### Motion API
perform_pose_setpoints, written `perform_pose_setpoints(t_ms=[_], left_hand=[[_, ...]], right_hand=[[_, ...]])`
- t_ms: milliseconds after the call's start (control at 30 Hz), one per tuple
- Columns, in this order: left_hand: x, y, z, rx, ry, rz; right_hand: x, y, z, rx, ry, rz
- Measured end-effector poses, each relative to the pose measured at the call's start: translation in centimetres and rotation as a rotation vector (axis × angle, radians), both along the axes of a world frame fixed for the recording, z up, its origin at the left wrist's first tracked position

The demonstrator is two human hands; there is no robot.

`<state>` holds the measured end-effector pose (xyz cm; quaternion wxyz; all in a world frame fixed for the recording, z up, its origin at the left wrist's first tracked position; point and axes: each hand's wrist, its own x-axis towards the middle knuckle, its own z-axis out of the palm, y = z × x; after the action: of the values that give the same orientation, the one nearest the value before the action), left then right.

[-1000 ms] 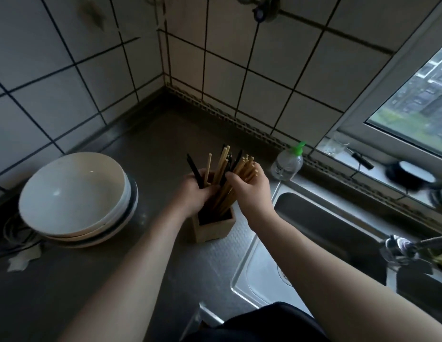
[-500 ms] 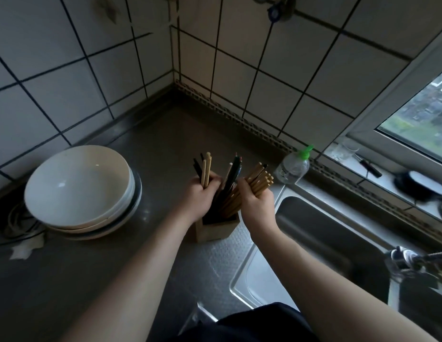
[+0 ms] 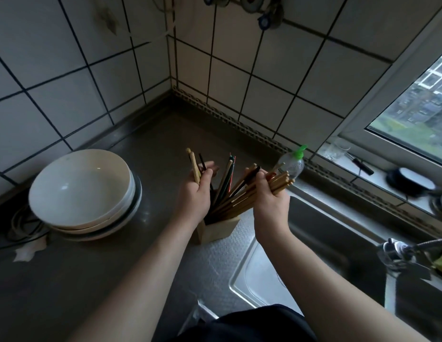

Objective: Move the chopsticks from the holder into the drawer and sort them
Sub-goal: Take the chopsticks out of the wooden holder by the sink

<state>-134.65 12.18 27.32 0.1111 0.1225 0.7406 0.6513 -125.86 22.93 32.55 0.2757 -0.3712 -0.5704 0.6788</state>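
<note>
A small square wooden holder [image 3: 218, 230] stands on the steel counter beside the sink, full of chopsticks. My left hand [image 3: 196, 193] is closed around a few of them, a pale wooden pair and a dark one [image 3: 195, 165], on the holder's left side. Over on the right, my right hand [image 3: 270, 201] grips a bundle of light wooden chopsticks [image 3: 280, 182] that leans toward the sink. Between the two hands stay several dark and red-tipped chopsticks [image 3: 227, 178], their lower ends still in the holder. No drawer is in view.
Stacked white bowls [image 3: 84, 191] sit on the counter at left, with a cable behind them. A clear bottle with a green cap [image 3: 290, 164] stands at the sink's far corner. The steel sink [image 3: 321, 245] and its tap [image 3: 397, 250] lie right; tiled walls close the corner.
The two hands have drawn apart, splitting the chopsticks into a left clutch and a right bundle that now tilts further toward the sink. The camera has shifted slightly.
</note>
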Motion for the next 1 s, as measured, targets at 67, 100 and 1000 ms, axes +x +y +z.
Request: perform_pose_setpoints(t_ms=[67,100,1000], left_hand=[[0.0,-0.1,0.1,0.014,-0.015,-0.030],[0.0,-0.1,0.2,0.021,-0.022,-0.047],[8.1,-2.9,12.5,0.310,0.448,-0.058]], right_hand=[[0.3,0.1,0.8,-0.002,0.024,-0.028],[0.5,0.2,1.2,-0.004,0.034,-0.039],[13.7,0.5,13.0,0.044,0.653,-0.136]])
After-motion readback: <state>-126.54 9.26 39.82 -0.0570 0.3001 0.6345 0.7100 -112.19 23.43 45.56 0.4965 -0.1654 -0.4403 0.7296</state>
